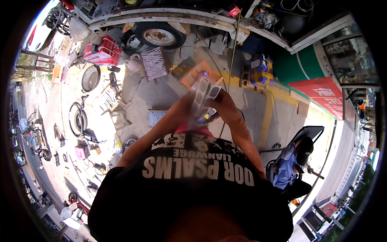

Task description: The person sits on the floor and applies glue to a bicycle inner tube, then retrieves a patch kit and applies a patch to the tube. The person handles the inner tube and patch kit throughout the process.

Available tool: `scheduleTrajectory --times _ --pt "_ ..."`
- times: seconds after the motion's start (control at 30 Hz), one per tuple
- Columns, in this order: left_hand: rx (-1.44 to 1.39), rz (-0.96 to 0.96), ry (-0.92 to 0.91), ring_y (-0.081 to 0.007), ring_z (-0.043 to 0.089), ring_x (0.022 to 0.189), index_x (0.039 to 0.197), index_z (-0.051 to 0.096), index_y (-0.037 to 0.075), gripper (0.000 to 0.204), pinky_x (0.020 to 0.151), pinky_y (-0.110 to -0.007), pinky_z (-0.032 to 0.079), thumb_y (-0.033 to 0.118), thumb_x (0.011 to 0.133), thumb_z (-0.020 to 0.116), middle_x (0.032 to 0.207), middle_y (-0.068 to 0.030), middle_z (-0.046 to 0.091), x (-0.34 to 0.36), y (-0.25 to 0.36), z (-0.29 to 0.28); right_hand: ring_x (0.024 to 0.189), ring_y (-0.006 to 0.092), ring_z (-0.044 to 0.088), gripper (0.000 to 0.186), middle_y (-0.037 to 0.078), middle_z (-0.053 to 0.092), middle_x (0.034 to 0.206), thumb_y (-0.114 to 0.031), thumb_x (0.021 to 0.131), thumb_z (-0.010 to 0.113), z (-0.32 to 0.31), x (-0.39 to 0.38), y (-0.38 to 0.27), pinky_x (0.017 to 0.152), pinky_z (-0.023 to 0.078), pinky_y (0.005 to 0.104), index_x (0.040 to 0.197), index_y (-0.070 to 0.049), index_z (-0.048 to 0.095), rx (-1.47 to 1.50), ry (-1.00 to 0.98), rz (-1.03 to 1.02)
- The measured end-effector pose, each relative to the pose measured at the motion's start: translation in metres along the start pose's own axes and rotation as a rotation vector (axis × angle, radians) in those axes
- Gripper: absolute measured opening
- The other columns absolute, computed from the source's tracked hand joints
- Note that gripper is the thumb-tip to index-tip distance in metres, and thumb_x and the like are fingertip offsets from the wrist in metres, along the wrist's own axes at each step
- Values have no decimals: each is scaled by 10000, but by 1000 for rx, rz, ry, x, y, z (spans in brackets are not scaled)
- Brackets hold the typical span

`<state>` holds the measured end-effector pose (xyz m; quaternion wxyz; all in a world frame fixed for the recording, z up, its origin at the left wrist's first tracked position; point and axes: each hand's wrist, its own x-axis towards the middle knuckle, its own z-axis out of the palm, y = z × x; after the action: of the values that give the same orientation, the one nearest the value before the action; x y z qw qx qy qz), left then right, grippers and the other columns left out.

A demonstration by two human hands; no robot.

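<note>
A: At centre frame we have both hands up at chest height on a sheet of round patches [202,93]. Left hand [182,108] closed on its lower left edge, right hand [223,105] closed on the right edge.

B: Noted. We judge a firm pinch at both edges keeps the sheet flat; peel slowly.

A: Sheet looks grey-white, dark circles in rows, blurred. A small colourful pack [206,115] sits below it. Concrete floor [161,92] beneath, wheel [160,35] at upper centre

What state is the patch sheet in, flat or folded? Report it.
Spread flat: the grey sheet with round patches stands upright, unfolded, held between left hand and right hand.
</note>
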<state>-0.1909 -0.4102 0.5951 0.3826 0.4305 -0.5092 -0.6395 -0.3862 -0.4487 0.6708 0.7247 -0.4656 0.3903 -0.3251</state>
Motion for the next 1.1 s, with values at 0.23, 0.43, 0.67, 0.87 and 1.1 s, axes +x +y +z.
scheduleTrajectory --times 0.23,0.43,0.67,0.87,1.1 --pt "-133 114 -126 -259 600 1016 1199 532 29 415 868 -365 479 112 807 640 1114 -147 595 -2 36 -10 873 145 600 336 59 626 951 -115 820 656 -2 -14 -19 741 503 298 1116 7 553 -54 108 -77" --pt "-436 -102 31 -194 638 912 1097 599 -2 250 777 -323 510 56 855 577 1017 -92 639 -3 71 12 937 188 601 452 103 602 1038 -125 819 688 6 -13 -14 775 505 308 1220 -10 513 -567 410 -384" --pt "258 -54 62 -109 603 888 1147 571 -1 334 785 -285 502 68 832 656 998 -46 654 8 78 26 862 328 605 382 173 590 935 -203 848 643 33 -19 -12 736 488 369 1173 -25 548 -937 533 -555" --pt "95 -157 54 -137 617 879 1155 560 -1 346 769 -283 502 63 827 650 955 -47 651 2 95 8 667 94 518 161 47 557 710 -169 882 607 10 -22 -33 594 418 259 923 -13 611 -405 405 -67" --pt "-275 181 166 -145 577 962 1216 556 42 428 797 -267 490 54 795 633 1154 -101 578 7 104 12 636 23 483 128 -47 562 738 -163 902 604 -1 -22 -38 548 379 195 917 -37 620 -62 133 63"
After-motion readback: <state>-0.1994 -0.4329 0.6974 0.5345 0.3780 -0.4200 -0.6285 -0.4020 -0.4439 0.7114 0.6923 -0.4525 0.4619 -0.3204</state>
